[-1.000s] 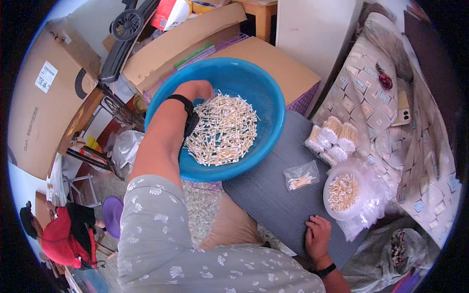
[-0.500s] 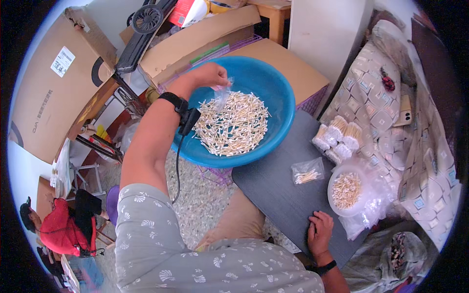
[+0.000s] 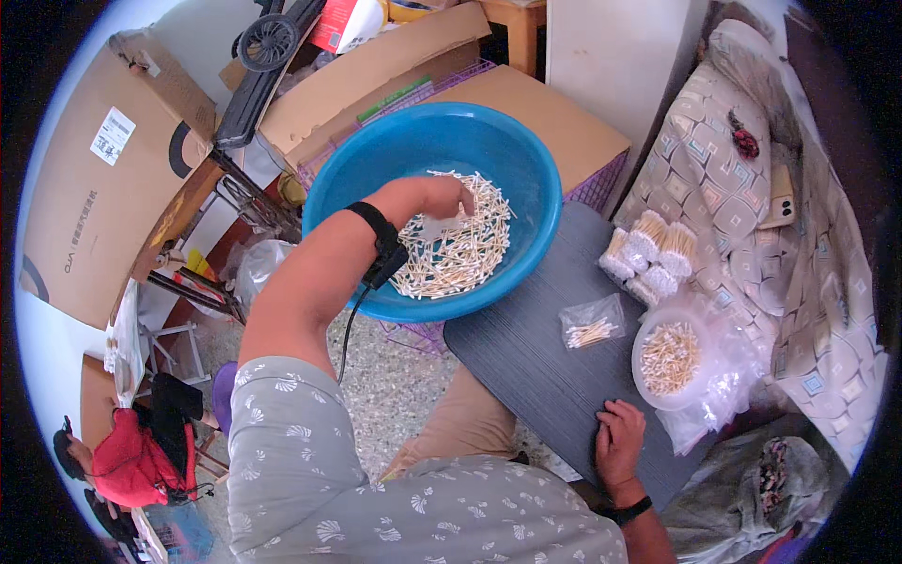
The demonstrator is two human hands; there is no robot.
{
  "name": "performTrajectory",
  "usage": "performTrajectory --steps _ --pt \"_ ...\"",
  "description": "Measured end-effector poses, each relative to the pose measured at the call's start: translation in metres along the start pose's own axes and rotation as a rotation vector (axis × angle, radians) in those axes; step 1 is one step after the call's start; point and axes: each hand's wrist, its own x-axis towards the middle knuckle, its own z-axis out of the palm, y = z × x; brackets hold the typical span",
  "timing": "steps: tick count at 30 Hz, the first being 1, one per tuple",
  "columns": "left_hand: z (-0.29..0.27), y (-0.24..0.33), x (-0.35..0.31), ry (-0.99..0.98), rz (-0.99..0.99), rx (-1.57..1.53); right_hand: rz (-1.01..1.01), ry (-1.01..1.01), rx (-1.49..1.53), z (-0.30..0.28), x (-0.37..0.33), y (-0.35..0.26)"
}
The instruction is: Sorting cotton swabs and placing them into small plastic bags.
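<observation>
My left hand [image 3: 443, 197] is closed over the swabs inside the blue basin [image 3: 537, 235]. A small clear plastic bag [image 3: 435, 228] hangs from its fingers; how much is in it I cannot tell. Loose cotton swabs [image 3: 460, 254] cover the basin's floor. On the dark grey board [image 3: 526, 362] lies my right hand [image 3: 620, 440], its fingers slightly bent and apart, holding nothing. A clear bag with a few cotton swabs [image 3: 592, 324] lies farther up the board. Nearest to my right hand is a round white tub [image 3: 648, 390] full of swabs.
Bundles of cotton swabs [image 3: 650, 254] stand at the board's right edge, with clear plastic bags [image 3: 728, 376] beside the tub. A patterned sofa [image 3: 691, 169] is at right. Beyond the basin lies a cardboard box [image 3: 554, 117]. At far left, a person in red [image 3: 136, 461] sits.
My left hand has gone from near the basin's far left rim down and right, over the swabs, taking the clear bag with it. My right hand stays on the board.
</observation>
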Motion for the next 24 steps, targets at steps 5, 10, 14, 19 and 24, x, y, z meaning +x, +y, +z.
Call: performTrajectory --steps 5,10,14,19,24 --pt "0.015 0.007 0.0 -0.046 -0.044 0.068 0.009 0.004 0.005 0.001 -0.001 0.003" --pt "0.015 0.003 0.006 0.036 -0.087 0.142 0.016 -0.01 0.023 -0.001 0.001 0.002" --pt "0.0 -0.018 0.002 0.066 -0.09 0.192 0.012 -0.008 0.039 -0.001 0.003 0.001" --pt "-0.045 -0.04 -0.02 0.279 -0.089 -0.007 0.022 -0.005 0.023 0.0 0.002 0.0" --pt "-0.054 -0.046 -0.03 0.053 -0.171 -0.068 0.023 0.009 0.036 0.002 -0.001 0.003"
